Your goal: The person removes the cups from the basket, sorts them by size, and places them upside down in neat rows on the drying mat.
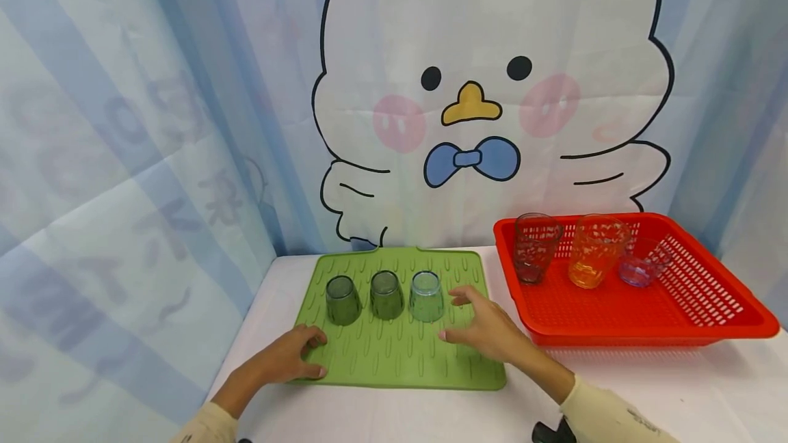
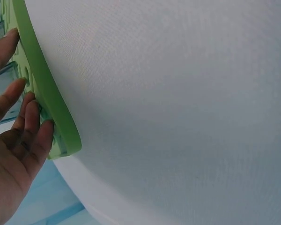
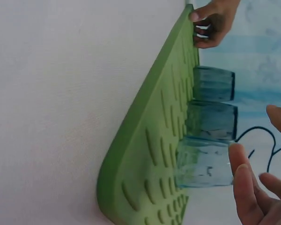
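"So, where's the pale glass [image 1: 427,297]?"
"On the green mat [image 1: 394,364], towards its right edge, beside two darker glasses [image 1: 386,296]."
"And the hands?"
"Right hand [image 1: 483,327] spread near the glass, holding nothing; left hand [image 1: 289,355] touching the mat's near left corner, fingers loosely bent, gripping nothing."
"Farther out?"
"A red basket [image 1: 615,332], beyond the right edge."

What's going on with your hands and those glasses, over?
Left hand touching green mat. Right hand open beside palest glass. Three glasses lined up on mat. Nothing seen between right hand and palest glass.
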Demonstrator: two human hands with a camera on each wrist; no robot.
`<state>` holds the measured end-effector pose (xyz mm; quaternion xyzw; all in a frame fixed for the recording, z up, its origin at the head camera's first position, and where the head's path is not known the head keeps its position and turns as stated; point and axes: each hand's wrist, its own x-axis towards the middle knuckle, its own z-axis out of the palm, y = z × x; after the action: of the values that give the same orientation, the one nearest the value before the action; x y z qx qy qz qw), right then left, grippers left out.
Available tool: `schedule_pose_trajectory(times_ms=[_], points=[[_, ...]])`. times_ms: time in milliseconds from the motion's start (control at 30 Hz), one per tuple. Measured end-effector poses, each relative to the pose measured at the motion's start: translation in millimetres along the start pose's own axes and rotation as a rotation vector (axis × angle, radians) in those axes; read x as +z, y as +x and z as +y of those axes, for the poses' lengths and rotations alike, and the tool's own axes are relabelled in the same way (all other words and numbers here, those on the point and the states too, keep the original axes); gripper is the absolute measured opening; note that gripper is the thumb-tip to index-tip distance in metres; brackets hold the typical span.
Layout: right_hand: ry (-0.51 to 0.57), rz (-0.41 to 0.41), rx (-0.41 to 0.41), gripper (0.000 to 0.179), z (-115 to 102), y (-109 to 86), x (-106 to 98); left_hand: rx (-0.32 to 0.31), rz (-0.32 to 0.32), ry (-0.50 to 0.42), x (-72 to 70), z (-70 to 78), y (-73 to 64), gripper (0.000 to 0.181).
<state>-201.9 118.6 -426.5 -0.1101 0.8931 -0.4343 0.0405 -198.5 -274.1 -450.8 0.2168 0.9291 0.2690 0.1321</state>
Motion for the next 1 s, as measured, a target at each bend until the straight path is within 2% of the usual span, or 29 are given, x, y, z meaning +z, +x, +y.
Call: schedule_pose_trajectory(times_ms=[200,300,400,500,600,733,867,1000], points=[[0.066,-0.125,-0.124,0.060,-8.7,-27.4,-46.5,-0.010,-0.011,0.000,0.0,-0.9,2.1,0.050],[0.077,-0.133,-0.161,0.052,-11.3,-36.1,-80.3,-0.010,-0.014,-0.004,0.0,-1.1,2.6,0.050],[0.072,-0.108,-0.177,0.045,-8.9,-40.5,-117.6,-0.008,-0.012,-0.003,0.4,-1.5,2.9,0.051],[0.030,-0.054,-0.175,0.041,1.1,-40.2,-155.3,-0.012,-0.013,0.000,1.1,-2.2,2.8,0.051],[-0.057,0.009,-0.150,0.039,17.0,-37.2,-192.8,-0.018,-0.019,-0.007,1.5,-2.7,2.7,0.051],[-0.118,0.037,-0.107,0.038,44.7,-29.9,-237.1,-0.021,-0.032,-0.021,1.5,-3.3,3.0,0.051],[-0.157,0.017,-0.056,0.043,68.9,-20.0,-267.8,-0.020,-0.036,-0.019,0.7,-3.1,3.5,0.051],[-0.194,-0.024,-0.012,0.049,87.7,-10.7,-286.0,-0.021,-0.033,-0.019,1.4,-3.1,4.3,0.051]])
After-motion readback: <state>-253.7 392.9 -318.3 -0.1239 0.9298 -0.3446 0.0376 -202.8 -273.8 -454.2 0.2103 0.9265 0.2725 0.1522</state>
